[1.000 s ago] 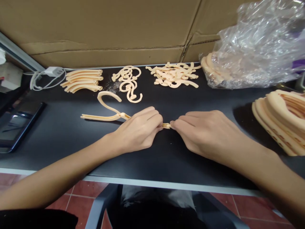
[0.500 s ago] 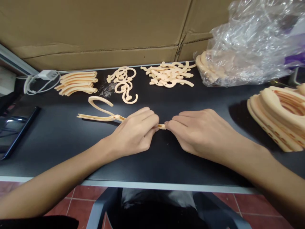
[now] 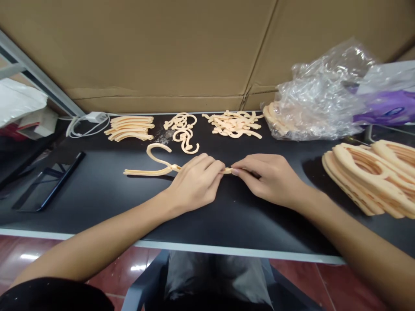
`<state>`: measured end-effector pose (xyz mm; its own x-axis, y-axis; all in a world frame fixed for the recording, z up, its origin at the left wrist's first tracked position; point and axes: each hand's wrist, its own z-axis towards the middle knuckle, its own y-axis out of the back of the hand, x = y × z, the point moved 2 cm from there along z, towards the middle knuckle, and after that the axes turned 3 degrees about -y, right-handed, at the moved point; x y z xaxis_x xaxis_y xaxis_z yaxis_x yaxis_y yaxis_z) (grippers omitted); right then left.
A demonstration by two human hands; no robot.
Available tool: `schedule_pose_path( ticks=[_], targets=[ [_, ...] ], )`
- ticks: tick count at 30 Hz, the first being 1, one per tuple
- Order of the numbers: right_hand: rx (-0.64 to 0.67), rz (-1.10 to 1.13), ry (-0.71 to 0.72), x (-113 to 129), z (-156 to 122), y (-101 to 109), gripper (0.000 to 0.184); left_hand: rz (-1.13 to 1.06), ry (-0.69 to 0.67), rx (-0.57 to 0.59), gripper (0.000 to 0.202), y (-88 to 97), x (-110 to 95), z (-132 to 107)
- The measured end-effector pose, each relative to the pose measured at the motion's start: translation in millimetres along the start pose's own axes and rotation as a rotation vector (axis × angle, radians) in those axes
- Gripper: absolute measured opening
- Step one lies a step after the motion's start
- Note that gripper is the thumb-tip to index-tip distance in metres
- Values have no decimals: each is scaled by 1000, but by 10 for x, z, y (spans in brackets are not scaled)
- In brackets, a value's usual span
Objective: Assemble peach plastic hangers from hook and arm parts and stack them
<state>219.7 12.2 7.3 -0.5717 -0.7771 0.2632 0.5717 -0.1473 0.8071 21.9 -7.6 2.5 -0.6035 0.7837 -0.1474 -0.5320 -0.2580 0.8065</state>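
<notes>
A cream plastic clothes hanger (image 3: 152,172) with a curved hook lies across the black table, its hook and one arm reaching out to the left. My left hand (image 3: 201,179) is closed around the other arm, just right of the hook joint. The fingers of my right hand (image 3: 270,177) pinch the tip of that same arm, a short stretch of which shows between the two hands. Loose hooks (image 3: 185,131) lie beyond my left hand. Behind them to the left is a row of hanger arms (image 3: 131,126), and a heap of curved pieces (image 3: 235,124) sits to the right.
A phone (image 3: 48,183) lies at the left, with a white charger and cable (image 3: 87,125) behind it. Stacked cream hangers (image 3: 366,172) stand at the right. Clear plastic bags (image 3: 314,103) rest against the cardboard wall (image 3: 162,52). The table's light edge (image 3: 233,251) runs in front.
The camera view has shifted, showing more of the left side. Both hands keep hold of the hanger arm; my right hand's fingers now look more stretched out in a pinch at its tip.
</notes>
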Motion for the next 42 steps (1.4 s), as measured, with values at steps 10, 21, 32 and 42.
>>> schedule_pose_path(
  ticks=[10,21,32,42],
  targets=[
    [-287,48,-157,-72,52,83,9,20,-109,-102,11,115,-130,10],
    [-448,115,-96,208,89,33,11,-500,452,-248,30,143,18,92],
    [-337,224,-151,253,59,-15,13,-705,839,-325,62,114,208,120],
    [-238,238,9,272,53,-12,12,-684,855,-320,51,117,217,123]
  ],
)
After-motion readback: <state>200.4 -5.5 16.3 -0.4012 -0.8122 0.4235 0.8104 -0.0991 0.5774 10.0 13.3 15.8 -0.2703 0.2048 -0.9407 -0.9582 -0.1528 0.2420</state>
